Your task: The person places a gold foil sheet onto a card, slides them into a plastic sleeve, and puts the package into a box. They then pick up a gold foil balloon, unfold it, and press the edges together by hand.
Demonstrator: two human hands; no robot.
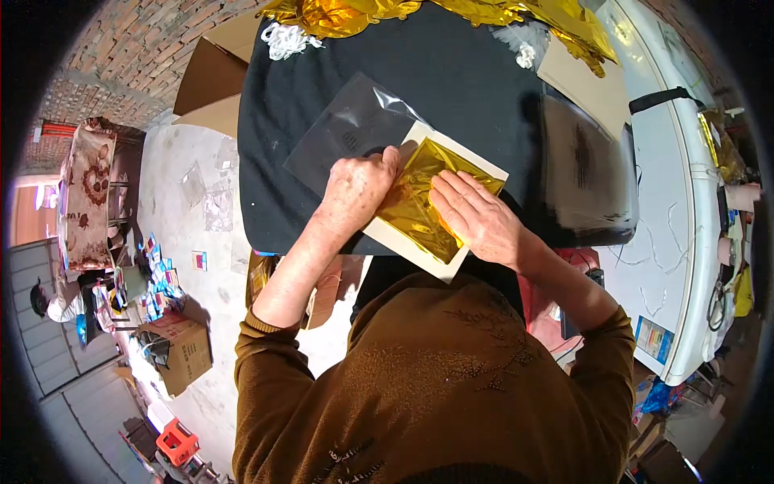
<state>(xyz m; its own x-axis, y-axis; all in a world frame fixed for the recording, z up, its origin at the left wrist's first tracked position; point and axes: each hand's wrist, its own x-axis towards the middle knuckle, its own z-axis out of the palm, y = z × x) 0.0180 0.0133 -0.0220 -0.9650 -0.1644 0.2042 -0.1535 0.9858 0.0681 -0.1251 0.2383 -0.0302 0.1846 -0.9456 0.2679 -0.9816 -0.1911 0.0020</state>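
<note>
A folded sheet of shiny gold foil (415,194) lies on a cream card (411,252), tilted on the black-covered table (476,93) before me. My right hand (480,218) rests flat on the foil, fingers stretched out together. At the left edge of the foil and card, my left hand (359,187) is closed with its fingers curled under; what is between them is hidden. A clear plastic bag (351,125) lies flat just beyond my left hand, and the card's upper corner overlaps its edge.
Gold foil pieces (347,16) and white string (286,40) lie along the table's far edge. Stacked clear bags (584,165) are at the right, near another cream card (584,81). A white surface (653,218) stands right, cardboard boxes (181,351) left.
</note>
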